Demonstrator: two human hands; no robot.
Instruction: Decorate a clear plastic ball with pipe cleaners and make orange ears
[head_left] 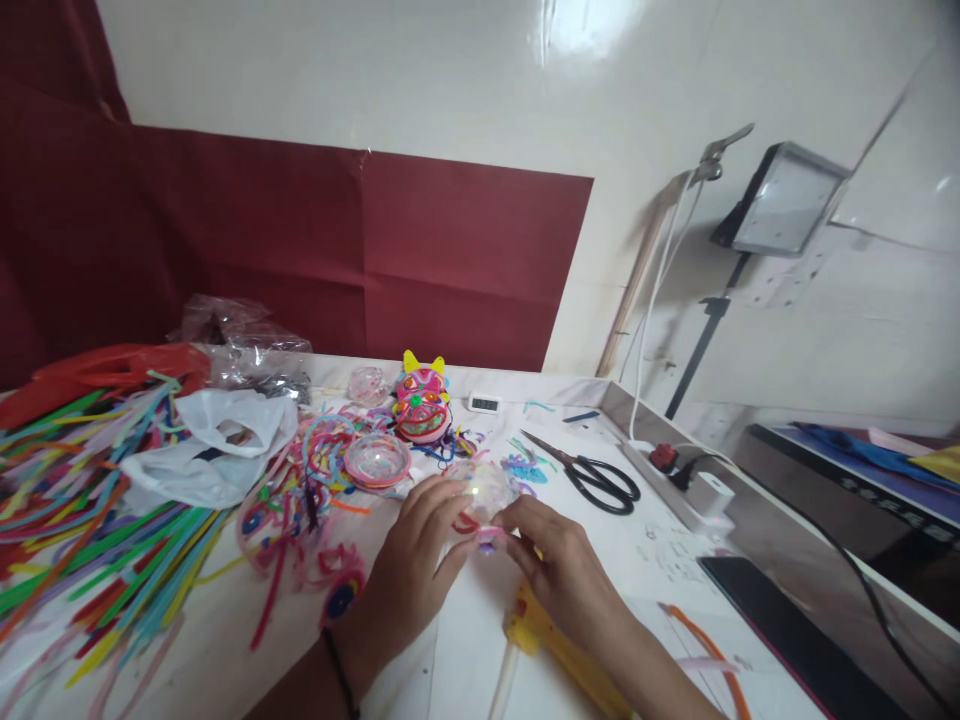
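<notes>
Both my left hand (427, 540) and my right hand (551, 555) are closed at the fingertips on a clear plastic dome (480, 487) with pink and red bits on its near rim. The fingers pinch that rim from both sides, so part of it is hidden. Under my right hand lies a yellow glue gun (551, 640) with a pale glue stick. Beyond the hands stands a pink figure (422, 400) with yellow ears. A round clear dish with a pink rim (377, 461) sits left of the dome.
Black-handled scissors (592, 472) lie to the right, near a power strip (679, 490). A dark phone-like slab (795, 635) is at the right edge. Many coloured pipe cleaners (150, 570) and a white plastic bag (214, 450) cover the left side. A lamp (784, 200) stands behind.
</notes>
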